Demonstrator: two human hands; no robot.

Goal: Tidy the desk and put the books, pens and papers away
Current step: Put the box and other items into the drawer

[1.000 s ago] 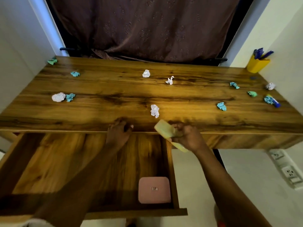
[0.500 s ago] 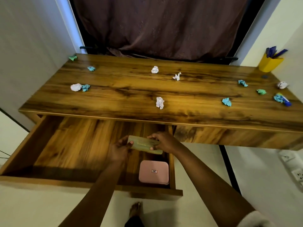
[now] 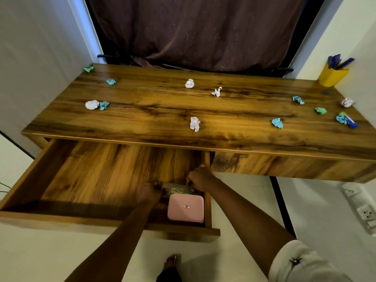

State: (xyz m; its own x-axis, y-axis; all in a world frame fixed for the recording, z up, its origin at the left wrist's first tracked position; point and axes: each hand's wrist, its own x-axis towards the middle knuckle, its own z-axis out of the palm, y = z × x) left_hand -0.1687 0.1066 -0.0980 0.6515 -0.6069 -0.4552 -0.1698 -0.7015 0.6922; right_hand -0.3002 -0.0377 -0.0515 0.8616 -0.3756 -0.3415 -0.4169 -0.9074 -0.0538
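Both my hands are inside the open wooden drawer (image 3: 67, 176). My left hand (image 3: 149, 193) and my right hand (image 3: 200, 177) grip the two ends of a small greenish booklet (image 3: 179, 189), held low just behind a pink box (image 3: 186, 207). Crumpled paper balls lie scattered over the desk top (image 3: 162, 110): a white one (image 3: 195, 124) near the front middle, a white one (image 3: 92, 104) with a teal one (image 3: 104, 105) at the left, a teal one (image 3: 277, 123) at the right. A blue pen (image 3: 350, 123) lies at the far right.
A yellow cup (image 3: 332, 75) with blue pens stands in the back right corner. A brown curtain (image 3: 193, 31) hangs behind the desk. White walls close in on both sides. Wall sockets (image 3: 366, 212) sit low on the right. My bare foot (image 3: 172, 261) is on the floor below the drawer.
The booklet has come down from the desk's front edge into the drawer, now low beside the pink box. My left hand joined my right on it. The view has pulled back.
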